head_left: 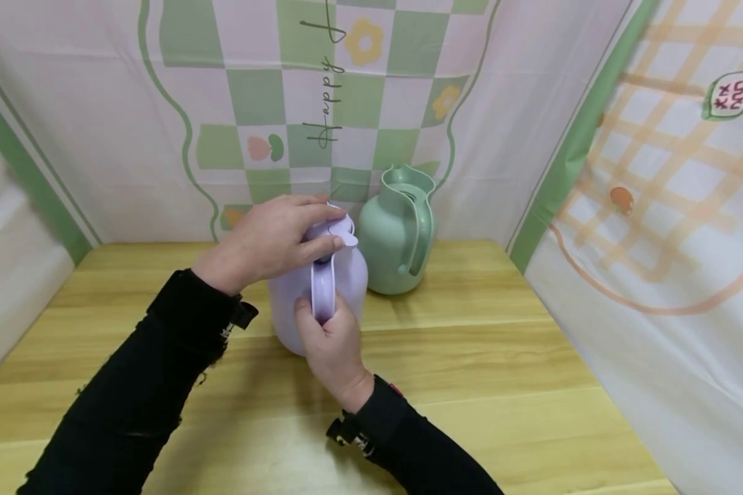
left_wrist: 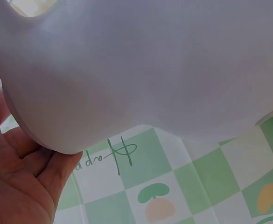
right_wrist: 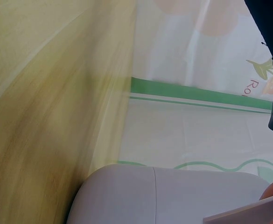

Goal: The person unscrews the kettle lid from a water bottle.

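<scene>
Near the table's far edge, right hand grips the upright purple jug by its handle; left hand grips its rim above.

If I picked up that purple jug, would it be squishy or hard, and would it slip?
The purple jug is probably hard: its round body shows no dents or sagging. Its smooth sides might be slippery, but the handle, gripped by the right hand, should help. I can't tell how heavy, since its inside is hidden.

Lilac jug stands upright on wooden table; whether lidded is unclear.
</scene>
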`<state>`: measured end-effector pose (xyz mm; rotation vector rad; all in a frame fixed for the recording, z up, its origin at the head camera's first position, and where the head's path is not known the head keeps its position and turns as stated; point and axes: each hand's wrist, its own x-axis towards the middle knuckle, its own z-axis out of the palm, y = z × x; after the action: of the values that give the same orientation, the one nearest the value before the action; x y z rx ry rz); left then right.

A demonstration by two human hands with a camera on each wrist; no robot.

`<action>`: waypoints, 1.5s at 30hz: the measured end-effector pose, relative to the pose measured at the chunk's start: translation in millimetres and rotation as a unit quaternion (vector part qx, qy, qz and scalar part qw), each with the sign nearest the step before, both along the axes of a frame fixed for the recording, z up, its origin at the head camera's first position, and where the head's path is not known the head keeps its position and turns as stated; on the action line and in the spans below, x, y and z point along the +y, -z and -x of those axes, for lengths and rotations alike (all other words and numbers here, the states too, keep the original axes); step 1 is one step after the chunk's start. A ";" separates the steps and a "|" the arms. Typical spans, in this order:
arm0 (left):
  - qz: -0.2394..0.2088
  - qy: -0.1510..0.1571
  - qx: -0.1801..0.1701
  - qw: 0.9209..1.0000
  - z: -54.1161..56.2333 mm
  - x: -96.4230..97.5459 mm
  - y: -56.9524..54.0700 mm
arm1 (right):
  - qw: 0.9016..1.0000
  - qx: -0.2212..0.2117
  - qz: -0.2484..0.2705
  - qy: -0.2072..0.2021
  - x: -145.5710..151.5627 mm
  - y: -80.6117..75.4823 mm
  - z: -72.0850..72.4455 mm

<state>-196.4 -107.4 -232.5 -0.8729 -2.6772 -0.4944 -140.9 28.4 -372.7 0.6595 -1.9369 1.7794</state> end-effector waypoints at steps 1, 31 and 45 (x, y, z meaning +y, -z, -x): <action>0.000 -0.002 0.001 1.000 -0.2 0.7 -0.2 | 1.000 0.000 0.000 0.000 0.1 0.0 0.1; -0.004 -0.086 0.141 0.986 -5.7 21.5 6.0 | 1.000 0.015 -0.007 -0.018 1.9 0.3 1.5; 0.028 -0.082 0.146 0.985 -10.2 19.9 2.8 | 1.000 0.018 -0.008 -0.019 1.5 2.0 0.9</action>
<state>-186.2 -87.6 -235.3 -0.6723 -2.4741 -0.2324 -141.8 29.9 -374.7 0.7344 -1.9288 1.7644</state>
